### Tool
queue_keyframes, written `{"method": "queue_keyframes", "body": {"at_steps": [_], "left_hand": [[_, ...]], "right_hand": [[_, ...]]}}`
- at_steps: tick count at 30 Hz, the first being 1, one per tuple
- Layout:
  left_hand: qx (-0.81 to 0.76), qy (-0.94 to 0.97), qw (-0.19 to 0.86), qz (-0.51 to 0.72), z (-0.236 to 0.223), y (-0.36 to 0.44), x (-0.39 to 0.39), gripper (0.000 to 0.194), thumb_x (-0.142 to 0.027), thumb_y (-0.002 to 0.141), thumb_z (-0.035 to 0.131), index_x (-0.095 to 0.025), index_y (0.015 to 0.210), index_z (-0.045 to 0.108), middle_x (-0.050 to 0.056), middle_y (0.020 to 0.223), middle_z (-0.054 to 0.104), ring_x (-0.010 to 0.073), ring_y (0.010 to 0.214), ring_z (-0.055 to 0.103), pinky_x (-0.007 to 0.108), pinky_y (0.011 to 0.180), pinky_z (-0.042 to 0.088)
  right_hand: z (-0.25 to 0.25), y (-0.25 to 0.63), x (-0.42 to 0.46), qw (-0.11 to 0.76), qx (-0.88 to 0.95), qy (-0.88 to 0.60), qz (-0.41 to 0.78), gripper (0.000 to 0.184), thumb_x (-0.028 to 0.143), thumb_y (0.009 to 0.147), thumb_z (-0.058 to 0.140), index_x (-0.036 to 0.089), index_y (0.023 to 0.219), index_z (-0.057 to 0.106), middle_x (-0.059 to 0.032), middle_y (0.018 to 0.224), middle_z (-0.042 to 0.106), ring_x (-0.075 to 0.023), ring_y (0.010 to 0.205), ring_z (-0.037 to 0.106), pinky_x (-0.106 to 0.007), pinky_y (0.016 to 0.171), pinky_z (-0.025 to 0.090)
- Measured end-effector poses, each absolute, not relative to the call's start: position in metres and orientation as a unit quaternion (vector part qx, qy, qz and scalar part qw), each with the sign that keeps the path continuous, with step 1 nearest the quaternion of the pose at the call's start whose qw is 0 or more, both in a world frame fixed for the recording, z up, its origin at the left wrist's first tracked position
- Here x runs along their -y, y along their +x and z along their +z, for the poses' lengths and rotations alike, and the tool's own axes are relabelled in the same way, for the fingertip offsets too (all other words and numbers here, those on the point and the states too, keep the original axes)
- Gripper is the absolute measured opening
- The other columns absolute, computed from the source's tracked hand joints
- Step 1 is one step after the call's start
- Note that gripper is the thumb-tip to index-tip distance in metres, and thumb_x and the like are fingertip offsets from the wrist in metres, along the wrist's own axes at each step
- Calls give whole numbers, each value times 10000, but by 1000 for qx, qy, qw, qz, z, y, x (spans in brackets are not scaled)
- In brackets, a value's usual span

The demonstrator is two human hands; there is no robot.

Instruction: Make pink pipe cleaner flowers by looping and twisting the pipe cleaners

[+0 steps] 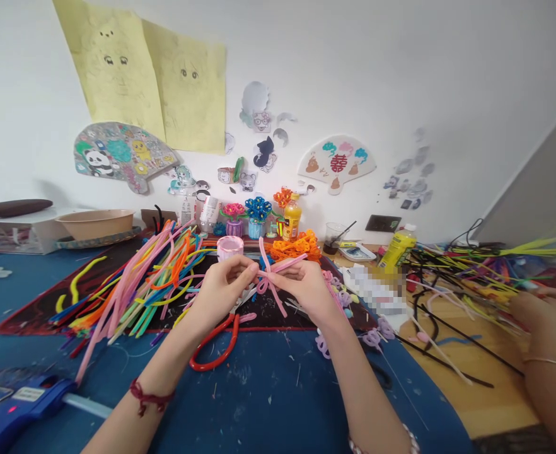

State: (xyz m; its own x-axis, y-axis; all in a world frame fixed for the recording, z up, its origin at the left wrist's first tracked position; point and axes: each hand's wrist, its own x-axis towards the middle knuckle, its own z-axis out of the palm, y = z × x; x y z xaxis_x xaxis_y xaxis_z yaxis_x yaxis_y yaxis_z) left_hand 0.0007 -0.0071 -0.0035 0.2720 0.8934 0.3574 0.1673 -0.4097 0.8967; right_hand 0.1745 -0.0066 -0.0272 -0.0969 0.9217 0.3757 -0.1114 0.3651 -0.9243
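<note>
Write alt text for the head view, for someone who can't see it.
Left hand and right hand pinch crossed and looped pink pipe cleaners above a blue table. Left of them lies a multicoloured bundle of pipe cleaners, with a blue glue gun nearer the camera. Craft flowers stand behind; another person's hand shows at far right.
</note>
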Motion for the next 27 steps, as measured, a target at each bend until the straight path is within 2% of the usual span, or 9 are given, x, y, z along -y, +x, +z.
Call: {"method": "queue_keyframes", "body": {"at_steps": [4,8,18,27], "left_hand": [[-357,695,393,485,-3,-1,7,261,-402,776,680,-149,745,626,-14,637,561,107,576,482,210,514,354],[-360,697,365,501,-8,0,6,234,-364,793,674,-143,743,613,-13,637,569,108,583,495,215,540,378],[-365,697,318,528,-13,2,5,210,-344,819,652,-148,758,603,1,685,606,118,610,526,223,564,410],[-364,724,288,511,-11,2,7,205,-339,832,632,-151,761,595,7,672,614,126,600,533,237,567,412]], "right_hand": [[-26,174,8,574,574,-347,470,262,338,635,833,168,822,765,-54,748,749,-207,719,698,-344,715,556],[-23,174,10,567,562,-343,495,279,346,599,857,162,786,764,-55,740,749,-203,698,695,-339,708,561],[-17,175,14,572,539,-318,531,226,336,647,835,167,785,776,-54,732,757,-175,673,690,-324,715,572],[-20,175,11,570,541,-338,518,256,317,587,865,168,774,775,-49,742,759,-171,683,691,-300,703,555]]}}
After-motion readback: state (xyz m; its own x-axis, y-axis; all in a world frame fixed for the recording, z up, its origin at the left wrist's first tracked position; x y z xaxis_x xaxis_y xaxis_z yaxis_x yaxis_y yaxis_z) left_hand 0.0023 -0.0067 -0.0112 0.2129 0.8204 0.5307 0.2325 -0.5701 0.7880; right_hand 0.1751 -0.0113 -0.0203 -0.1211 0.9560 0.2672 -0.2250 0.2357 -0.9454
